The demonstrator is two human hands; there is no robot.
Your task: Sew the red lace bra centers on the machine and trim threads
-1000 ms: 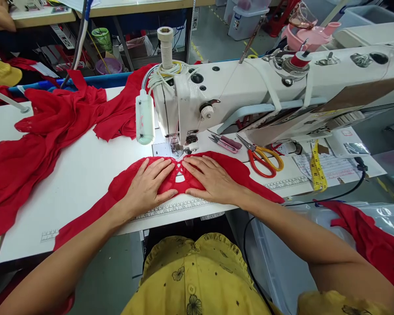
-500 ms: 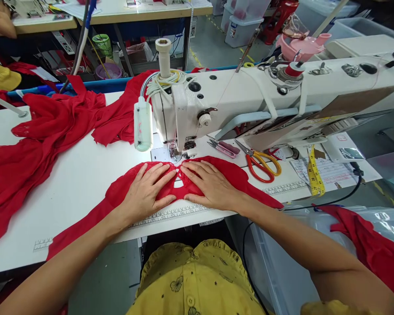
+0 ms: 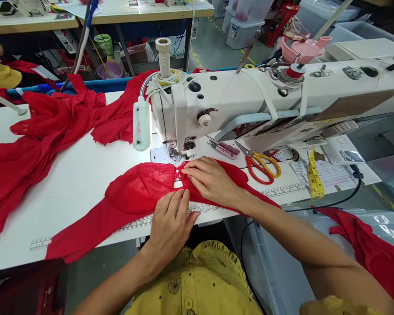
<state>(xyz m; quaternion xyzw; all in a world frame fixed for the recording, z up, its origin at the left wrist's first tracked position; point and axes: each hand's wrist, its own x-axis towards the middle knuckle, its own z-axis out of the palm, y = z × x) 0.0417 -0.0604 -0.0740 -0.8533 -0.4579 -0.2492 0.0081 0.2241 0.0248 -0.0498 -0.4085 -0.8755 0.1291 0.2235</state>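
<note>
A red lace bra (image 3: 134, 188) lies spread along the front of the white sewing table, its narrow middle just in front of the presser foot of the sewing machine (image 3: 174, 153). Crossed strips span a small gap between its two cups. My right hand (image 3: 212, 181) lies on the right cup with fingers stretched towards that middle. At the bra's lower centre edge is my left hand (image 3: 172, 218), its fingers extended and slightly bent, thumb apart. The fingertips seem to touch the fabric there. The left cup is uncovered, while my right hand hides much of the right one.
Thread snips (image 3: 223, 148) and orange-handled scissors (image 3: 261, 166) lie under the machine arm. Further right is a yellow tape measure (image 3: 314, 175) on papers. More red fabric (image 3: 52, 131) is heaped at left. A plastic bin (image 3: 282, 262) stands below right.
My left hand has come off the left cup and moved right and towards me, to the lower centre edge. My right hand stays on the right cup, its fingers drawn closer together.
</note>
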